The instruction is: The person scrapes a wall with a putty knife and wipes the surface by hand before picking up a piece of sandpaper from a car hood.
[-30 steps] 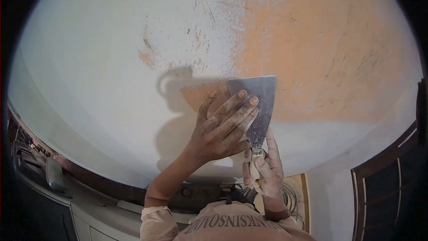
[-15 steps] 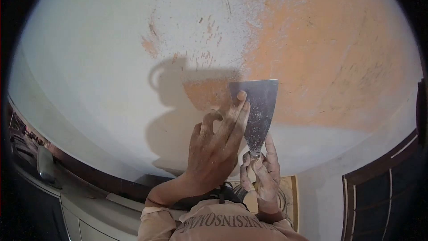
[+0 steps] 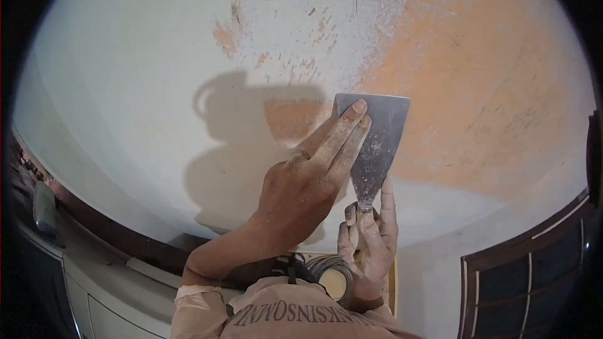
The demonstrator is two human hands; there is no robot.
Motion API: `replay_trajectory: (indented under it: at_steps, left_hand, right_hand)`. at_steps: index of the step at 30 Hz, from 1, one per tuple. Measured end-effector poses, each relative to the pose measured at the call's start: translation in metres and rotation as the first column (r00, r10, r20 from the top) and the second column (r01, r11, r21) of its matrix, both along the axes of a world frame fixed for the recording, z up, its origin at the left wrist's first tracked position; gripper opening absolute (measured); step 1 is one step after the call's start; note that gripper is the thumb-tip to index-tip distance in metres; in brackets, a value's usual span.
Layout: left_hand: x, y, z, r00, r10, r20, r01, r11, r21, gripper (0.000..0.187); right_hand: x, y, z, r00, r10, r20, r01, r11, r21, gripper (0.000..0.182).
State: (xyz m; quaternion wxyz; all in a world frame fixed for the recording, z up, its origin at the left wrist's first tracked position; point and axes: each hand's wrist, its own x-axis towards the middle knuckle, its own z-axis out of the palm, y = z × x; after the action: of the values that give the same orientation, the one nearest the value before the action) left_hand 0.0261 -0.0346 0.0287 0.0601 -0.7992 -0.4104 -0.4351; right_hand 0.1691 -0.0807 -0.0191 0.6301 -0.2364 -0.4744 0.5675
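A putty knife (image 3: 379,144) with a wide, dusty grey metal blade stands upright at the middle of the view, its straight edge at the top against the wall. My right hand (image 3: 375,245) is wrapped round its pale handle from below. My left hand (image 3: 301,191) lies across from the left, two dusty fingers stretched flat on the blade's left side. Its other fingers are mostly hidden. Behind the blade is the wall (image 3: 125,88), pale with a large orange patch (image 3: 477,69) at right and a smaller scraped orange spot (image 3: 289,119) left of the blade.
A dark-framed window or door panel (image 3: 527,276) is at lower right. Along the lower left runs a grey cabinet-like surface (image 3: 107,276). Below my hands sits a coil of cable (image 3: 326,270). A shadow of my head and arms falls on the wall.
The putty knife and both hands have moved slightly up and to the right in view. My left hand's curled finger has dropped out of sight. The view has shifted a little.
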Motion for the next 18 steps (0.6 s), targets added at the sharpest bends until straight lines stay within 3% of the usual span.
replay_trajectory:
  at_steps: [1, 4, 10, 18]
  left_hand:
    - [0.0, -0.002, 0.004, 1.0, -0.01, 0.017, 0.011, 0.999, -0.052, 0.062]
    - [-0.001, 0.004, -0.009, 0.999, -0.046, 0.023, 0.046, 0.999, 0.0, 0.062]
    - [-0.002, 0.009, -0.004, 0.995, -0.082, 0.065, 0.078, 0.996, 0.053, 0.063]
    - [-0.002, 0.007, -0.005, 0.998, -0.05, 0.04, 0.049, 0.998, 0.047, 0.055]
  right_hand:
    - [-0.001, -0.001, -0.003, 0.999, -0.034, -0.02, 0.034, 0.999, -0.017, 0.059]
    - [-0.009, -0.01, -0.01, 0.994, -0.113, 0.002, 0.113, 0.993, -0.041, 0.059]
    - [-0.01, -0.008, 0.007, 0.973, -0.157, 0.168, 0.158, 0.987, 0.009, 0.059]
    - [-0.009, -0.011, 0.002, 0.981, -0.143, 0.133, 0.144, 0.99, -0.002, 0.057]
